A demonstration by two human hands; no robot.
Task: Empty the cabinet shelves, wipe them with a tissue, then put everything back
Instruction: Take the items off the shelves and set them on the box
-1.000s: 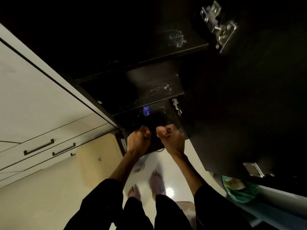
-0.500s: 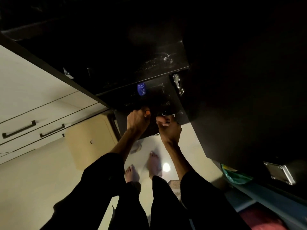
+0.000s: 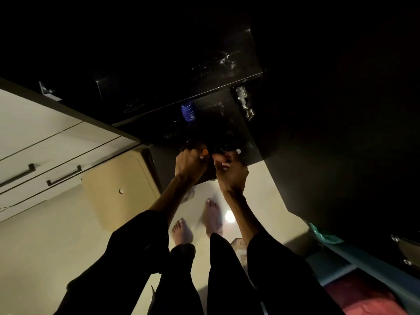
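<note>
At the near lip of the lowest dark cabinet shelf (image 3: 204, 133) we've got both hands bunched up side by side, almost touching. Our left hand (image 3: 189, 164) is curled tight around something small with an orange round tip (image 3: 205, 152) poking out past the knuckles, and our right hand (image 3: 229, 171) is closed the same way on a dark little thing with a white round tip (image 3: 238, 151). Honestly it's too dark to say what either item is. Looks like we're mid-way through either clearing or restocking, hard to call. The bit that matters next: the small blue bottle with white print (image 3: 188, 112) is sitting further back on that same shelf, beyond the fingers and slightly left of them, its long axis running front-to-back in this view. So it's the left hand that's closer to it, but both hands are full, so we'd guess one has to drop its load first. Floor (image 3: 68, 223) is pale below us.
</note>
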